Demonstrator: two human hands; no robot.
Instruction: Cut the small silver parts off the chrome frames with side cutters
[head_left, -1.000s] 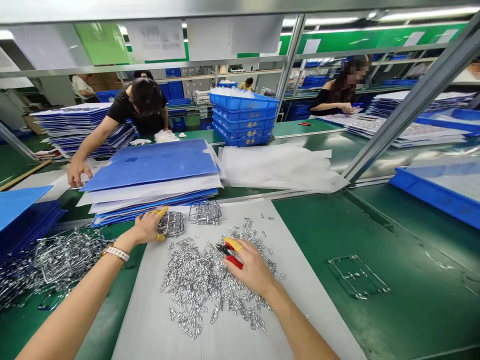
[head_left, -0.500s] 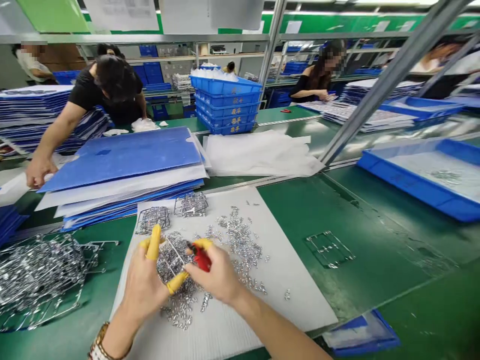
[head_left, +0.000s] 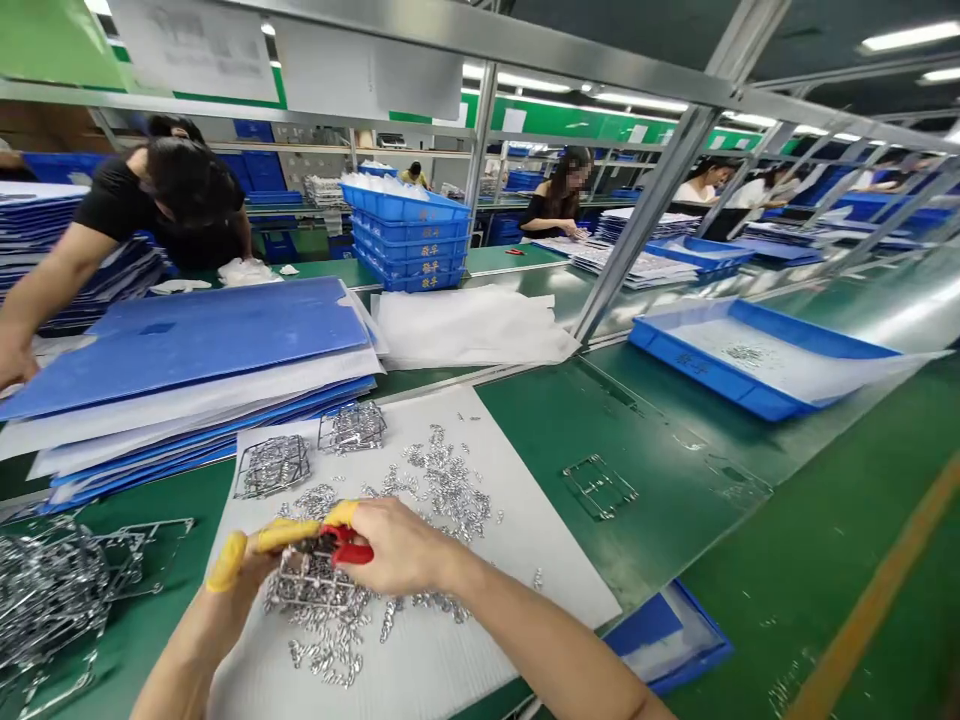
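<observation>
My right hand [head_left: 401, 545] is closed around red-handled nippers [head_left: 352, 552], whose dark jaws meet a silvery sprue frame [head_left: 315, 590]. My left hand [head_left: 251, 565], with yellow finger cots, is closed on that frame at its far left side; the fingertips are partly hidden. Under the frame lies a heap of small shiny metallic pieces [head_left: 450, 485] on a white sheet [head_left: 517, 590]. Two more frames full of parts, one at the left [head_left: 274, 467] and one beside it [head_left: 354, 428], rest at the sheet's far edge.
Tangled silvery sprues [head_left: 52, 590] pile up at the left. One bare frame [head_left: 600, 487] lies on the green table to the right, near a blue tray [head_left: 697, 365]. Stacked blue sheets [head_left: 225, 320] and blue crates [head_left: 409, 245] stand ahead. A co-worker [head_left: 172, 190] leans over the far left.
My left hand has come from the filled frames to the heap, bringing a sprue frame with it. My right hand has brought the nippers against that frame. The view has turned right.
</observation>
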